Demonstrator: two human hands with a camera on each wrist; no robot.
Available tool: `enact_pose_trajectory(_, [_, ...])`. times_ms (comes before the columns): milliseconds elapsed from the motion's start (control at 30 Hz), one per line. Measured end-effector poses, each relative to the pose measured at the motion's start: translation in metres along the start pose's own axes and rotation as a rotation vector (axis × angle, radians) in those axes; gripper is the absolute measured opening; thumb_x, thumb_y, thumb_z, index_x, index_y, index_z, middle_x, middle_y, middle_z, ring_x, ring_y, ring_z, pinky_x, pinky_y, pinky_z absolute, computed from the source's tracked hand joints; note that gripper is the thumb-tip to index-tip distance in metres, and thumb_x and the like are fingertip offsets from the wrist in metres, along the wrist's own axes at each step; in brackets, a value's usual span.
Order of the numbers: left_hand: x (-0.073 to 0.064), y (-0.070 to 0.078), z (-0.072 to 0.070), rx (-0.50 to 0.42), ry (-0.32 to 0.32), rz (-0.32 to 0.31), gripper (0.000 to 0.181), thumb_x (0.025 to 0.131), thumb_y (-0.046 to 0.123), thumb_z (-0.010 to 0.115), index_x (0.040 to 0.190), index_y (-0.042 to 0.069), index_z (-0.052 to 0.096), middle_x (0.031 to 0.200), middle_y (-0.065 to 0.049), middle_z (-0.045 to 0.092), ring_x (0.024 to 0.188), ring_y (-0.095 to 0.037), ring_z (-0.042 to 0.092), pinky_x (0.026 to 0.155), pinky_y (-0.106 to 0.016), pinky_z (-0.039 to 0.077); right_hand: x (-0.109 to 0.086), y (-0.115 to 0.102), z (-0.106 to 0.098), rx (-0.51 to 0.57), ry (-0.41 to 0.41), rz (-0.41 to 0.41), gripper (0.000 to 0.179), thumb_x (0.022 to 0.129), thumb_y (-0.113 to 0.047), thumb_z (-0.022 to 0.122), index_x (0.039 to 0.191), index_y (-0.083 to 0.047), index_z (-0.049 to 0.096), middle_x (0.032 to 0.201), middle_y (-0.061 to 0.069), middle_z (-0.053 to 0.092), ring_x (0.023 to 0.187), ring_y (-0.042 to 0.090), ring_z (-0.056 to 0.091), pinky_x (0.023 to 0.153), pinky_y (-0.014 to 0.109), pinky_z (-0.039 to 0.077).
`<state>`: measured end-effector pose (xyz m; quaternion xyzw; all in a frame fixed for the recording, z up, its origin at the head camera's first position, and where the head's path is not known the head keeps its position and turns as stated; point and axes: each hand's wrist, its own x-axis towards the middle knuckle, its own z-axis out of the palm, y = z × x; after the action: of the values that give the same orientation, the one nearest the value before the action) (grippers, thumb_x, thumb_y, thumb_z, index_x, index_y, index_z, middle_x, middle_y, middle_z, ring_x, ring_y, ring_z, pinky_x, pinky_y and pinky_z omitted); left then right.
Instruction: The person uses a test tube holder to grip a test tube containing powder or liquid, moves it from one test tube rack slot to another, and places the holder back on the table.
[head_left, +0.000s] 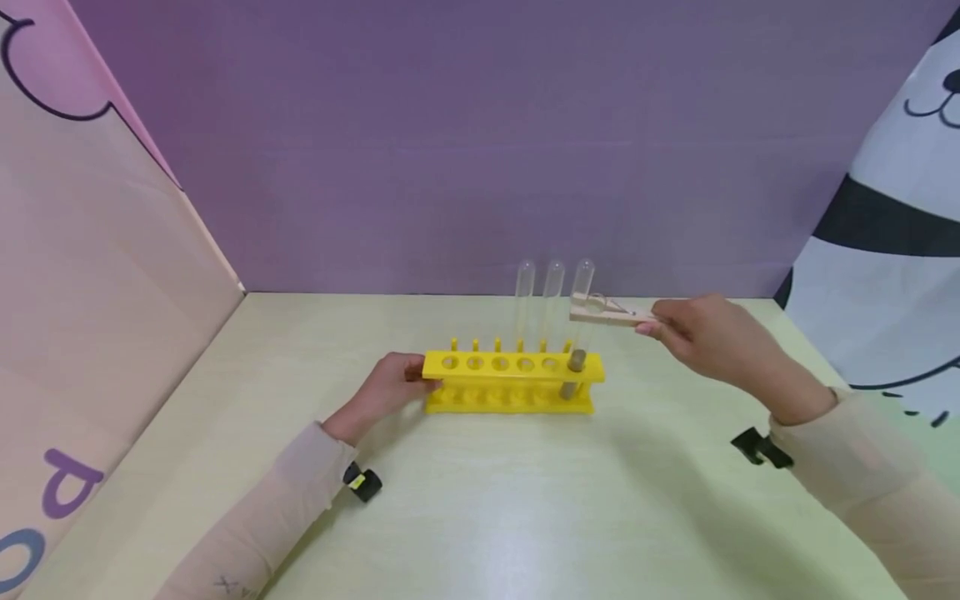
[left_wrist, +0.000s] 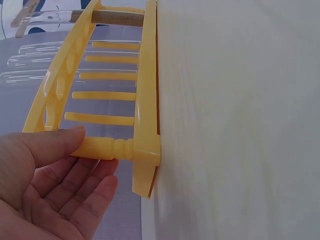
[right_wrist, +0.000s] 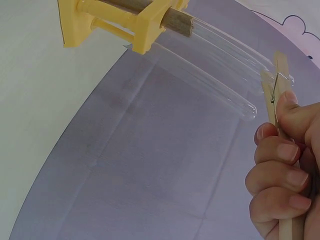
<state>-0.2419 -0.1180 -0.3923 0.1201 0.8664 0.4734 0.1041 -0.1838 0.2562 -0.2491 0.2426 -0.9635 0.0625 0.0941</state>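
Observation:
A yellow test tube rack [head_left: 517, 408] stands on the table. At its left end my left hand [head_left: 390, 385] holds the post [left_wrist: 97, 148], thumb on one side and fingers behind. Far to the right, my right hand [head_left: 701, 337] grips a wooden test tube clamp [head_left: 615, 317] by its handle, fingers curled round it. The clamp's tips are at the upper part of a clear test tube [right_wrist: 177, 22] with grey-brown content in its lower part. That tube stands through the rightmost hole of the rack. Upside down on the rear pegs are three clear test tubes [head_left: 526, 292].
The pale wooden table [head_left: 487, 500] ends at a purple backdrop [head_left: 450, 150] close behind the rack. Printed panels [head_left: 97, 275] flank it on both sides. Small black devices [head_left: 363, 482] are strapped at both wrists.

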Motion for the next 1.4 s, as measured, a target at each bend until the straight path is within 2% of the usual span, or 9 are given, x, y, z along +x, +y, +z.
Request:
enact_pose_trajectory(400, [0.001, 0.0, 0.001, -0.013, 0.0, -0.018, 0.032, 0.088, 0.009, 0.066, 0.12, 0.006, 0.063, 0.117, -0.007, 0.065, 0.1, -0.019, 0.059, 0.091, -0.036, 0.05, -0.001, 0.002, 0.006, 0.019, -0.017, 0.006, 0.022, 0.093, -0.023, 0.06, 0.075, -0.011, 0.054, 0.054, -0.005, 0.033, 0.048, 0.01, 0.031, 0.047, 0.025, 0.028])
enact_pose_trajectory(667, [0.002, 0.0, 0.001, -0.012, -0.006, -0.036, 0.032, 0.088, 0.01, 0.066, 0.12, 0.007, 0.063, 0.117, -0.005, 0.065, 0.098, -0.019, 0.058, 0.09, -0.035, 0.05, -0.002, 0.004, 0.011, 0.011, 0.037, -0.021, 0.023, 0.089, -0.018, 0.065, 0.071, -0.012, 0.051, 0.053, -0.006, 0.032, 0.047, 0.008, 0.03, 0.047, 0.023, 0.027])
enact_pose_trajectory(933, [0.001, 0.0, -0.001, -0.018, -0.012, -0.018, 0.032, 0.088, 0.009, 0.066, 0.12, 0.006, 0.063, 0.117, -0.007, 0.065, 0.097, -0.018, 0.059, 0.089, -0.035, 0.051, -0.002, 0.004, 0.016, 0.044, -0.01, 0.004, 0.022, 0.092, -0.02, 0.062, 0.073, -0.012, 0.053, 0.053, -0.005, 0.033, 0.047, 0.008, 0.029, 0.046, 0.023, 0.027])
enact_pose_trajectory(1400, [0.001, -0.001, 0.0, -0.021, -0.018, -0.016, 0.032, 0.088, 0.01, 0.066, 0.12, 0.007, 0.063, 0.117, -0.006, 0.065, 0.099, -0.018, 0.059, 0.09, -0.035, 0.05, -0.004, 0.007, 0.03, 0.064, -0.026, 0.006, 0.021, 0.091, -0.02, 0.062, 0.075, -0.012, 0.053, 0.054, -0.006, 0.033, 0.047, 0.008, 0.028, 0.046, 0.023, 0.027])
